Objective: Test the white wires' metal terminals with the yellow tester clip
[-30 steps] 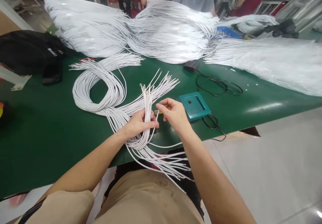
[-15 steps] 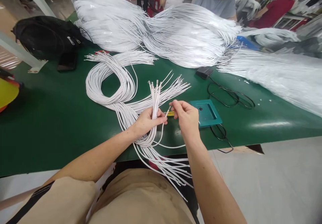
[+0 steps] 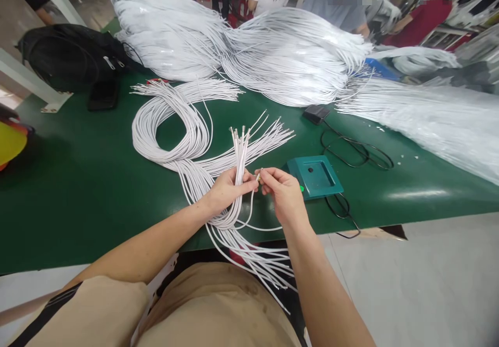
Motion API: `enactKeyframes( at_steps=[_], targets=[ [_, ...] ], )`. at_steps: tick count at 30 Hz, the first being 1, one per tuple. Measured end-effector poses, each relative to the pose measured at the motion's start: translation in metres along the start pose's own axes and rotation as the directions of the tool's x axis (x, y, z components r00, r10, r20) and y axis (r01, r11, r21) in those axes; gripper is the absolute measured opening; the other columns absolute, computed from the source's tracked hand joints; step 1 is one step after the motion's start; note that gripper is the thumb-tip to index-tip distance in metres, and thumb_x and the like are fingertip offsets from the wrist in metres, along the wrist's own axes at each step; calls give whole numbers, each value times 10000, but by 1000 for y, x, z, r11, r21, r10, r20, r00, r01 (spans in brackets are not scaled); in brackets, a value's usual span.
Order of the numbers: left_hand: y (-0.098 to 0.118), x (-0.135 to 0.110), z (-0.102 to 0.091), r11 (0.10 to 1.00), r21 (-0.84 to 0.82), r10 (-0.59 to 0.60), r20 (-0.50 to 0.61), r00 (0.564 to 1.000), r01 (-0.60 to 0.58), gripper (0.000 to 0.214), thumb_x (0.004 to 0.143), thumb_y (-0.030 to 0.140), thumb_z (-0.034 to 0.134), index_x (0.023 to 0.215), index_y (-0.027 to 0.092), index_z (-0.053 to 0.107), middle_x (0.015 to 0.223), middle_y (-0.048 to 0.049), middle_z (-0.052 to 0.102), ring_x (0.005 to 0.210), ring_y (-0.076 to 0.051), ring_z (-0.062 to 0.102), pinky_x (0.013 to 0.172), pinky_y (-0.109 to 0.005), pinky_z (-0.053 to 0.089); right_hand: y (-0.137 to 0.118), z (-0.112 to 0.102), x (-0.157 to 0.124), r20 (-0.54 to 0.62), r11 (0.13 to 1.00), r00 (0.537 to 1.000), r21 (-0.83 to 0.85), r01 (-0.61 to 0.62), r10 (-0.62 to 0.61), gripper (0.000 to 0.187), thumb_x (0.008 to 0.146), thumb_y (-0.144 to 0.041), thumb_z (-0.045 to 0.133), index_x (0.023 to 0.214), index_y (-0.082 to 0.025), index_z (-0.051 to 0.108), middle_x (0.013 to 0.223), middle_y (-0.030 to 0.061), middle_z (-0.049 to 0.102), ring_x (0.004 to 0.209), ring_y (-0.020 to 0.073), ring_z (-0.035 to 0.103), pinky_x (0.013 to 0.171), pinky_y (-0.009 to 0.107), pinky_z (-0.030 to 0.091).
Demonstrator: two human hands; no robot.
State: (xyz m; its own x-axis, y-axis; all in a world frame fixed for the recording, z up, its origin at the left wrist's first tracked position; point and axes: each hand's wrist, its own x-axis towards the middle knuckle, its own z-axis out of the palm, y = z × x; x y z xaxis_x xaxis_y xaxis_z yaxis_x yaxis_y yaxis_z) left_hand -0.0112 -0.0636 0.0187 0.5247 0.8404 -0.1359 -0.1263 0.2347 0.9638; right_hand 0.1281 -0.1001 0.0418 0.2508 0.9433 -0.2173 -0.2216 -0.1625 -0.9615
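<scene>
My left hand (image 3: 226, 190) is closed around a bundle of thin white cables (image 3: 239, 152), holding their metal-tipped ends upright over the green table (image 3: 78, 181). Beside it, my right hand (image 3: 283, 194) pinches the tip of a single white cable (image 3: 251, 209) between thumb and fingers, close to the bundle. The loose ends of the bundle hang down over the table edge toward my lap. More white cables lie in a loop (image 3: 167, 123) just behind my left hand.
A teal square fixture (image 3: 315, 175) with a black cord (image 3: 354, 152) sits right of my right hand. Big heaps of white cables (image 3: 253, 51) fill the far side. A black bag (image 3: 66, 56) and phone (image 3: 102, 93) lie far left. Other people stand beyond the table.
My right hand has drawn in leftward toward the bundle with the single cable tip. The yellow piece seen by the fixture half a second ago is hidden now. The left hand has stayed put.
</scene>
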Motion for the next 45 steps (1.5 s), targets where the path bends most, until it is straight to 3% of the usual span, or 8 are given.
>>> enactKeyframes(
  at_steps=[6,11,15,26,31,36,40,45],
  targets=[
    [1,0,1,1000,-12,24,-7,1000,-24,313,770,266,683,728,183,384,742,23,571,675,-98,575,700,-272,463,2,1,1,166,918,964,307,-253,210,213,686,-295,713,568,-158,600,510,-69,340,482,63,335,493,222,354],
    [-1,-1,1,999,-36,45,113,993,-41,322,818,281,635,745,196,333,774,-7,637,690,-120,629,766,-321,489,-6,-1,11,146,949,969,219,-226,197,292,722,-446,680,761,-157,700,538,-54,412,467,83,395,471,235,394],
    [-1,-1,1,999,-28,45,120,992,-42,323,806,274,648,743,196,341,758,-4,635,688,-126,636,747,-322,495,-8,-1,15,230,955,945,134,-266,231,303,678,-445,734,635,-161,640,503,-53,428,445,95,431,456,247,398],
    [0,0,3,996,-47,81,88,993,-77,293,805,225,640,736,187,359,756,14,602,718,-118,639,742,-304,510,2,-13,-1,241,905,947,319,-282,210,258,691,-385,787,785,-158,710,592,-54,477,578,86,472,636,251,471],
    [-2,0,1,997,-25,80,75,994,-78,255,792,237,663,782,179,416,788,15,603,725,-115,636,753,-297,514,-1,-11,-8,104,968,986,201,-147,128,276,711,-388,769,848,-149,750,662,-4,614,607,93,520,658,264,479],
    [-5,0,-1,992,12,125,71,990,-126,258,809,224,651,1038,175,543,842,8,592,750,-113,633,779,-288,520,-1,-15,-7,28,994,996,67,-92,90,239,671,-341,787,832,-166,762,793,37,716,698,126,616,749,293,501],
    [-5,1,-3,986,71,138,145,980,-149,419,846,204,604,1256,189,519,856,4,581,787,-107,612,816,-277,508,-3,-15,-5,-1,995,998,-82,-57,57,211,676,-341,752,787,-162,755,769,35,716,661,125,602,705,284,493],
    [-2,1,-5,975,133,145,227,963,-178,336,869,208,565,1201,169,585,853,-11,547,791,-112,577,770,-259,496,-7,-13,-6,-32,972,997,-223,-77,71,109,669,-270,671,645,-164,678,633,-7,636,607,112,551,618,247,467]
  ],
)
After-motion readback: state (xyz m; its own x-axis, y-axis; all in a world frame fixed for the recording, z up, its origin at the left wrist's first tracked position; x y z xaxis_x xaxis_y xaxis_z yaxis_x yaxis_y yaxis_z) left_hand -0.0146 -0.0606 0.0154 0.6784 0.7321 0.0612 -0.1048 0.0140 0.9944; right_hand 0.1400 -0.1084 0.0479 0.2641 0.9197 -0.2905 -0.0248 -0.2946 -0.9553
